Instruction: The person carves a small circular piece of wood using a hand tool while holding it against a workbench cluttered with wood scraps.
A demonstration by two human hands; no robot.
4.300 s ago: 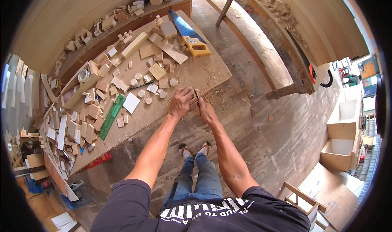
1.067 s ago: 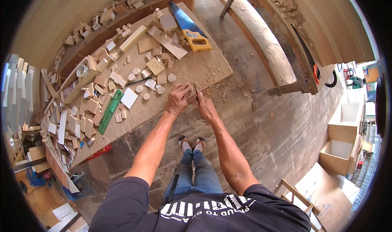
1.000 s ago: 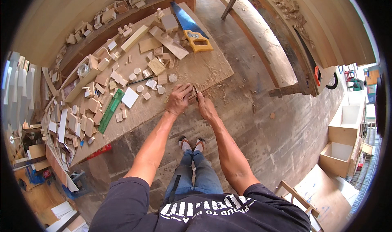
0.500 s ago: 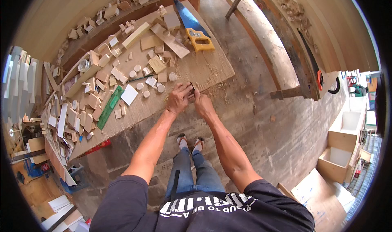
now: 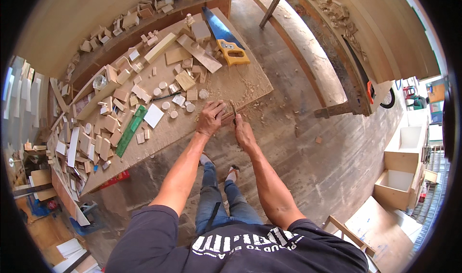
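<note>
My right hand [image 5: 244, 131] grips a slim knife-like tool [image 5: 233, 110] with its narrow blade pointing away from me. Just left of it, my left hand [image 5: 211, 117] is closed at the near edge of the wooden worktable [image 5: 245, 83]. What lies under its fingers is hidden. Round wooden discs [image 5: 190, 107] and small blocks sit beyond my left hand. Pale shavings lie on the board near both hands. Farther back rests a handsaw [image 5: 224, 35] with a blue blade and yellow handle.
Many wood offcuts [image 5: 103, 145] crowd the table's left side, near a green strip [image 5: 130, 131] and a white square piece [image 5: 154, 115]. A dark pencil-like stick [image 5: 165, 96] lies among the discs. At right stands a bench [image 5: 332, 90] with an orange-handled saw [image 5: 369, 91].
My right hand has drawn slightly back and right, away from my left hand, so the tool's blade now shows. My feet have shifted apart. My left hand stays at the table edge.
</note>
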